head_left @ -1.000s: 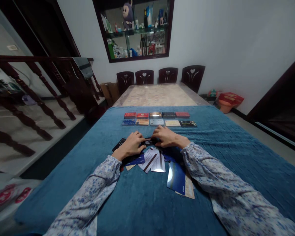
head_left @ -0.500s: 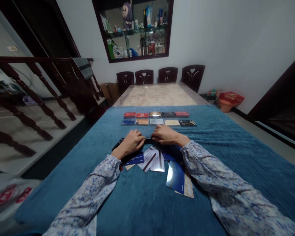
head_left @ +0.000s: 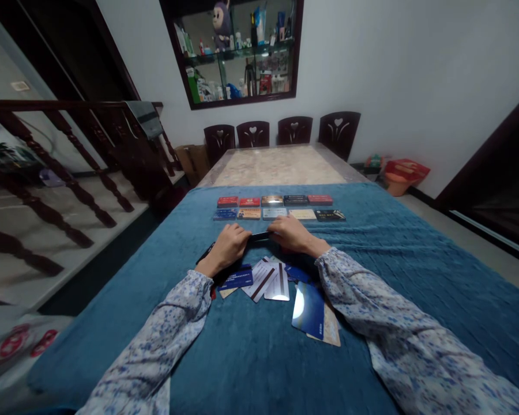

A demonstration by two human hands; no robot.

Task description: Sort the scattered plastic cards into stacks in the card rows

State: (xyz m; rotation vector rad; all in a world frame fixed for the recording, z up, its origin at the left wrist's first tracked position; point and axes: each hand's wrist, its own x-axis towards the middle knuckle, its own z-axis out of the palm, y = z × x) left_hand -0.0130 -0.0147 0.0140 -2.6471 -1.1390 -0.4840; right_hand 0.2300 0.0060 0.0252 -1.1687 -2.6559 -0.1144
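Observation:
Between my two hands a dark card (head_left: 259,236) is held by its ends, seen nearly edge-on. My left hand (head_left: 230,246) is closed on its left end, and my right hand (head_left: 290,231) pinches the right end. Below the hands lie loose cards: a dark blue card (head_left: 237,278), white cards with dark stripes (head_left: 278,282), and a shiny blue card (head_left: 309,308) over a beige card (head_left: 330,328). A black card (head_left: 206,252) lies partly hidden by my left hand. Beyond the hands, several card piles stand in two rows, among them a white pile (head_left: 275,214) in the nearer row.
A blue cloth (head_left: 242,357) covers the near part of the table; its far part shows a beige stone-like top (head_left: 281,164). Dark chairs (head_left: 294,130) stand at the far end. To the left runs a wooden railing (head_left: 64,155).
The held card has tilted, so more of its dark face shows. Both hands have shifted slightly away from me, the left also a little leftward. The loose cards lie as before.

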